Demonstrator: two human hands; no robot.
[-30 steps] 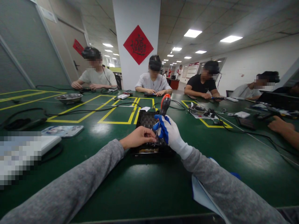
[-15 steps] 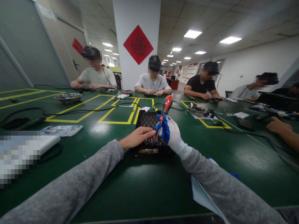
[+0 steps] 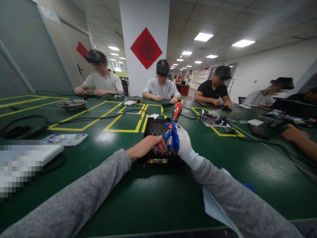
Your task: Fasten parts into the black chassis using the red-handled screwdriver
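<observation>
Both hands met over a black device (image 3: 158,138) lying flat on the green table (image 3: 158,195), straight ahead of the person and just past the grey sleeves. Bare, the left hand (image 3: 145,147) rested on the device's near left part, fingers lightly curled and pressing down on it. Wearing a white knit glove with blue-coated fingertips, the right hand (image 3: 180,142) was closed around a screwdriver (image 3: 173,124). That tool had a glossy red-and-black handle, rounded and bulbous at the top, and a thin metal shaft slanting down to the device beside the left fingertips. Rectangular and dark, the device showed a finely gridded upper face and a pale strip along its near edge.

Beneath the right forearm lay a pale blue sheet (image 3: 213,206). Farther left sat a flat printed packet (image 3: 65,138). Yellow tape lines (image 3: 123,123) marked rectangles on the smooth, shiny tabletop, and a shallow metal bowl (image 3: 71,104) stood beyond them. Across the table, other people sat with their hands on small work.
</observation>
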